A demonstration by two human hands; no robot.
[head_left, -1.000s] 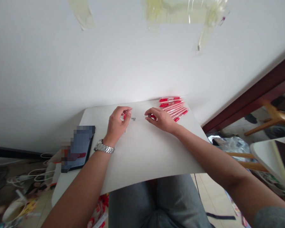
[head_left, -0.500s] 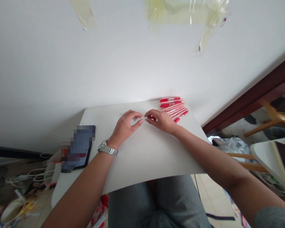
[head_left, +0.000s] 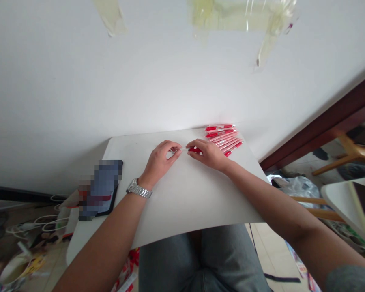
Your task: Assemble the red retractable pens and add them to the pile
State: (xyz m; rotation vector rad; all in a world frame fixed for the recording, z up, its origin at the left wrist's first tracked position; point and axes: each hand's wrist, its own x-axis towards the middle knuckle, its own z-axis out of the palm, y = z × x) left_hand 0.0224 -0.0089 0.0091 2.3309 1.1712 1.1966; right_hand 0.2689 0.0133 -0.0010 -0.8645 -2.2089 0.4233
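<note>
A red and clear pen [head_left: 194, 150] lies level between my two hands, just above the white table [head_left: 182, 194]. The fingertips of my left hand [head_left: 161, 158] pinch its thin clear end. On the red end, the thumb and fingers of my right hand [head_left: 211, 155] are closed and hide part of it. Whether the pen is one whole piece or two parts is too small to tell. Several red and clear pens [head_left: 222, 133] lie in a row behind my right hand, near the wall. A silver watch [head_left: 140, 189] is on my left wrist.
A phone or tablet [head_left: 112, 202], partly blurred out, rests at the table's left edge. The white wall [head_left: 158, 81] with tape strips rises right behind the table. Cables [head_left: 45, 223] and a cup-like container [head_left: 15, 267] are on the floor at left. A wooden chair [head_left: 346, 152] stands at right.
My left fingertips have closed onto the clear end of the pen; thumb and fingers were further apart before. More of the red part shows at my right fingers.
</note>
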